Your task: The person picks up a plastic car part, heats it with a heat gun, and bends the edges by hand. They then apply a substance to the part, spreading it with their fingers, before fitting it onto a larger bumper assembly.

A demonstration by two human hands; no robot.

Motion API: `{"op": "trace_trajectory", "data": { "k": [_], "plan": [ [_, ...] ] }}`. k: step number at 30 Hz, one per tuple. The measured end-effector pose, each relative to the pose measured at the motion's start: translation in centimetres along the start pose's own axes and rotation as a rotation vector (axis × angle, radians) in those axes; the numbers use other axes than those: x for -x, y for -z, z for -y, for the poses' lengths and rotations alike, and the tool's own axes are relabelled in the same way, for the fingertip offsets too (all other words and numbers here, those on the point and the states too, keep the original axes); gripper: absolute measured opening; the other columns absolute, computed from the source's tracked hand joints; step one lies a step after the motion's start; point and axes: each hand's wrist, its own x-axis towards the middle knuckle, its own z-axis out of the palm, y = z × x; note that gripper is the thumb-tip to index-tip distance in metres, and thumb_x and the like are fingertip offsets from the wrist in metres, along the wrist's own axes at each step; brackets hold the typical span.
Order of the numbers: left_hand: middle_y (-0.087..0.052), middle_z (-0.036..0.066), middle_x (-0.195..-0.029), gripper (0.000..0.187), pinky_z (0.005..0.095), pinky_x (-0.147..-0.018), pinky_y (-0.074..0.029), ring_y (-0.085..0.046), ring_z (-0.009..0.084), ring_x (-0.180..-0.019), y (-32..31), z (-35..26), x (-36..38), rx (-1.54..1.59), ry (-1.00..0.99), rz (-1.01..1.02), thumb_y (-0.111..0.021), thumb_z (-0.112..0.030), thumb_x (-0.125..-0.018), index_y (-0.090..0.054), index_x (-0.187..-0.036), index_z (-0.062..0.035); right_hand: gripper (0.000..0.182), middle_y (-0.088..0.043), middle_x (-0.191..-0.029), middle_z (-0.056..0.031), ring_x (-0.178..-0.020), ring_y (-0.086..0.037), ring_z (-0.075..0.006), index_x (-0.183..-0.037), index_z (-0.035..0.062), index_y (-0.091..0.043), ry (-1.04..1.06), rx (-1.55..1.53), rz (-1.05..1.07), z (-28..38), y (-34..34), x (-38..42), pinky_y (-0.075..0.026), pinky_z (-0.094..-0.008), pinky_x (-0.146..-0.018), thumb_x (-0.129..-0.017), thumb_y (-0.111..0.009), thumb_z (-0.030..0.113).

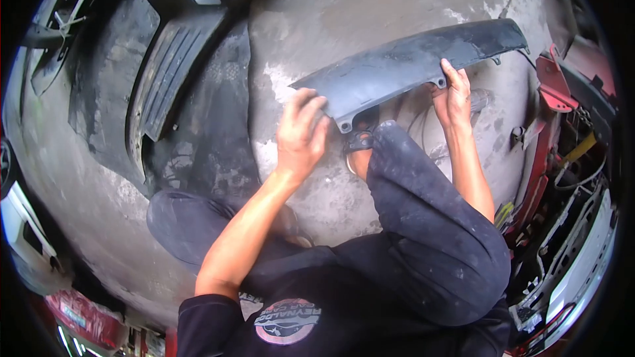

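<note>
A long, curved dark grey plastic car trim panel [397, 69] is held up off the floor in front of me, slanting upward to the right. Small mounting tabs with holes show along its lower edge. My left hand [302, 131] is closed at the panel's left end, fingers curled over the corner. Midway along the lower edge, my right hand [453, 96] grips with the thumb on the face and the other fingers behind, partly hidden. Below the panel, my sandalled foot [359, 158] rests on the concrete, beside my bent knee.
To the left, a dark mat [221, 112] lies on the stained concrete floor [317, 0], with a ribbed black plastic part [175, 69] over it. Red metal equipment [554, 82] and loose car parts [562, 251] line the right side. A red wrapped object [86, 317] sits at lower left.
</note>
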Motion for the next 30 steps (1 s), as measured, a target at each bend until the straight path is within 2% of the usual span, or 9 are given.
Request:
{"op": "trace_trajectory", "data": {
  "k": [2,4,5,7,10,16,20,25,30],
  "plan": [
    [-0.062,0.019,-0.135,0.042,0.0437,-0.104,-0.053,-0.064,0.0361,-0.123,1.2,-0.7,-1.5,0.049,0.073,-0.112,-0.078,0.003,-0.083,-0.07,-0.123,-0.0041,0.018,-0.07,-0.115,-0.0082,-0.104,-0.073,-0.026,-0.112,0.0099,-0.056,0.021,-0.04,0.014,1.2,-0.4,0.3,-0.061,-0.0494,-0.081,-0.102,-0.07,0.015],
    [-0.058,0.019,-0.14,0.042,0.045,-0.108,-0.05,-0.06,0.0368,-0.127,2.1,-1.3,-2.7,0.08,0.087,-0.101,-0.076,0.004,-0.082,-0.07,-0.123,-0.0041,0.017,-0.071,-0.116,-0.0056,-0.109,-0.071,-0.0247,-0.116,0.0126,-0.058,0.023,-0.142,0.036,1.5,-0.7,0.3,-0.06,-0.0513,-0.085,-0.104,-0.069,0.016],
    [-0.058,0.019,-0.14,0.042,0.0449,-0.109,-0.049,-0.06,0.0369,-0.128,2.3,-1.5,-3.1,0.08,0.088,-0.121,-0.074,0.005,-0.082,-0.07,-0.124,-0.0044,0.017,-0.071,-0.116,-0.0056,-0.109,-0.071,-0.0247,-0.116,0.0126,-0.058,0.027,-0.144,0.038,1.6,-0.8,0.5,-0.06,-0.0513,-0.085,-0.104,-0.069,0.016],
    [-0.057,0.019,-0.142,0.044,0.0451,-0.11,-0.048,-0.058,0.0366,-0.131,2.8,-1.6,-3.7,0.083,0.1,-0.136,-0.07,0.007,-0.082,-0.071,-0.124,-0.0049,0.017,-0.073,-0.125,-0.0056,-0.115,-0.071,-0.0238,-0.124,0.0114,-0.065,0.032,-0.234,0.108,1.6,-1.2,1.2,-0.06,-0.048,-0.094,-0.109,-0.061,0.018],
    [-0.058,0.018,-0.143,0.044,0.0452,-0.112,-0.048,-0.057,0.0364,-0.135,2.7,-0.5,-3.7,0.082,0.089,-0.117,-0.07,0.007,-0.082,-0.071,-0.125,-0.0049,0.022,-0.071,-0.121,-0.0041,-0.113,-0.07,-0.0249,-0.126,0.0146,-0.06,0.047,-0.184,0.108,1.7,-1.6,1.7,-0.056,-0.0531,-0.092,-0.106,-0.068,0.02],
    [-0.059,0.02,-0.144,0.051,0.0469,-0.116,-0.047,-0.055,0.0397,-0.139,2.7,0.7,-2.8,0.016,0.099,-0.032,-0.069,0.006,-0.083,-0.071,-0.132,-0.0062,0.017,-0.073,-0.116,-0.0089,-0.106,-0.073,-0.026,-0.117,0.0081,-0.058,0.062,-0.055,0.058,1.8,-3.3,1.9,-0.062,-0.049,-0.085,-0.105,-0.068,0.017],
    [-0.063,0.019,-0.139,0.046,0.0425,-0.108,-0.052,-0.062,0.0374,-0.129,2.4,2.0,-2.3,-0.022,0.118,0.005,-0.066,0.005,-0.086,-0.072,-0.131,-0.0042,0.02,-0.072,-0.109,-0.015,-0.099,-0.075,-0.0271,-0.11,0.0013,-0.056,0.056,0.05,0.078,1.1,-3.7,1.0,-0.066,-0.0448,-0.076,-0.103,-0.069,0.014],
    [-0.069,0.017,-0.127,0.039,0.0414,-0.092,-0.057,-0.071,0.0348,-0.112,1.1,3.6,-1.8,0.026,0.192,0.016,-0.063,0.003,-0.09,-0.072,-0.128,-0.0024,0.024,-0.07,-0.108,-0.0184,-0.095,-0.075,-0.0296,-0.107,-0.0017,-0.055,0.016,0.185,0.028,-0.6,-3.7,-1.1,-0.068,-0.0442,-0.075,-0.101,-0.071,0.016],
    [-0.072,0.018,-0.117,0.033,0.0425,-0.09,-0.056,-0.071,0.0381,-0.105,-0.4,5.4,-0.7,-0.047,0.212,0.093,-0.064,0.0,-0.092,-0.074,-0.123,-0.0036,0.033,-0.068,-0.109,-0.0216,-0.091,-0.077,-0.0325,-0.111,-0.007,-0.054,-0.041,0.307,0.044,-1.4,-3.9,-1.9,-0.068,-0.0434,-0.074,-0.102,-0.07,0.02]
  ]
}}
